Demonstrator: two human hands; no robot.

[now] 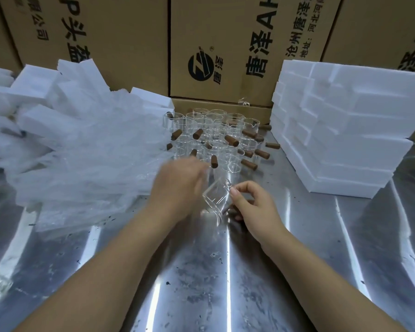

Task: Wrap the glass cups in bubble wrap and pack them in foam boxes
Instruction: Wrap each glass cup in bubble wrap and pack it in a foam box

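My right hand grips a clear glass cup by its brown wooden handle, tilted just above the steel table. Blurred with motion, my left hand hovers beside the cup on its left, at the edge of a pile of bubble wrap sheets; whether its fingers hold anything is unclear. Behind both hands stands a cluster of several more glass cups with brown handles. Stacked white foam boxes rise at the right.
More white foam pieces lie at the back left behind the bubble wrap. Tall cardboard cartons wall off the back. The steel table spreads out in front of me, speckled with dark bits.
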